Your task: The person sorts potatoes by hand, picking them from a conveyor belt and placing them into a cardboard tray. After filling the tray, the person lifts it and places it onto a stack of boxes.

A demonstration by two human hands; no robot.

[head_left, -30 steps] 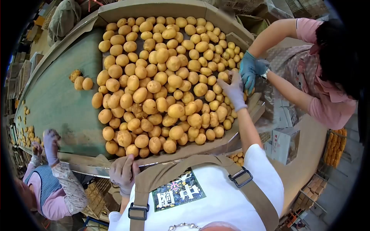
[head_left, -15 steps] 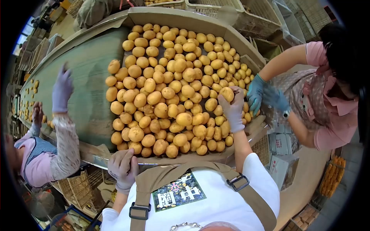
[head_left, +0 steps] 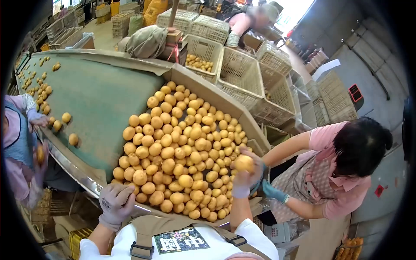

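A heap of yellow potatoes [head_left: 173,160] covers the sorting table in front of me. My right hand [head_left: 246,181], in a pale glove, is closed around a larger potato [head_left: 244,163], held up over the right side of the heap. My left hand [head_left: 117,204], gloved too, rests at the near left side with its fingers curled over the table's edge [head_left: 139,209]. Several potatoes lie just beside those fingers.
A green conveyor belt [head_left: 99,99] with scattered potatoes runs off to the left, where a co-worker [head_left: 19,138] stands. Another co-worker [head_left: 329,169] in blue gloves works close to my right hand. Plastic crates [head_left: 240,76] stand behind the cardboard rim [head_left: 212,99].
The camera view has tilted up and turned, showing more of the crates behind. My right hand still holds a potato, now upright; my left hand stays at the edge. Potatoes are nearer on the belt.
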